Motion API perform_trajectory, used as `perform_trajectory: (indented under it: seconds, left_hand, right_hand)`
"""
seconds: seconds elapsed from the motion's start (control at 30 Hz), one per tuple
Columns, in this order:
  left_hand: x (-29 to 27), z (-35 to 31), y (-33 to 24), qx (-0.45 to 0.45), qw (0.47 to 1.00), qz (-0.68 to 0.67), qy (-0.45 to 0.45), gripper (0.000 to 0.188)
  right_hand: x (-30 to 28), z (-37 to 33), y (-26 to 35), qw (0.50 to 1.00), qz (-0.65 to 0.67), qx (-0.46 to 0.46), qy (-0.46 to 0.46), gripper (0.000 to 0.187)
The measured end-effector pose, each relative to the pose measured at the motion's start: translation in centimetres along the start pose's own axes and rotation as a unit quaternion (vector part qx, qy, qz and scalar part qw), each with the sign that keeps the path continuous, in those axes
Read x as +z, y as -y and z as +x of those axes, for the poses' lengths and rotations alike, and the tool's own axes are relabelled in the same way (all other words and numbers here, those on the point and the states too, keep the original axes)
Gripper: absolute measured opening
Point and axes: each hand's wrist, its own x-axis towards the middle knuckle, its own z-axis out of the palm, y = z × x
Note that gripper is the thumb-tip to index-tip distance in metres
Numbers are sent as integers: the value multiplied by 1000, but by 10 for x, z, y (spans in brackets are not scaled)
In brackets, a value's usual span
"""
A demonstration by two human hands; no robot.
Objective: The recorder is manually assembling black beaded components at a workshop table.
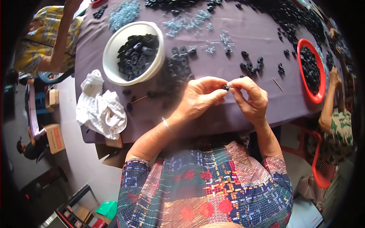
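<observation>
Standing by the purple table, I see the person's left hand and right hand meet over its near edge, both pinched shut on one small black ring held between the fingertips; something thin and reddish seems to sit at the ring on the right hand's side, though it is too small to be sure. The ring hangs just above the cloth, clear of it. At ten o'clock from the hands stands a white bowl filled with more black pieces, and at three o'clock a red tray holds another heap, beside another person's arm. Loose black rings lie scattered at twelve o'clock, with small silvery metal bits strewn farther back at eleven. A crumpled white rag hangs off the table's corner at nine o'clock, and a thin stick with a dark end lies between rag and hands. To my eye the step in hand is fitting or threading this one ring, the fingers lining it up. The next move, I'd judge, calls for a steady, fine pinch so the ring does not slip, and a short reach to the loose pieces ahead.
</observation>
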Motion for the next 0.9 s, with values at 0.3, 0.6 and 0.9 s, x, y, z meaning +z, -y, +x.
perform_trajectory:
  seconds: [0.3,0.6,0.9]
  left_hand:
    - [3,1,9,53,998,30,3,19]
    - [5,4,9,78,997,26,-9,16]
    - [-1,1,-6,-13,999,-45,-25,14]
  right_hand:
    - [6,-3,-3,997,48,63,-21,21]
    - [1,-4,-8,998,6,67,0,24]
    - [0,-7,-10,978,143,154,1,20]
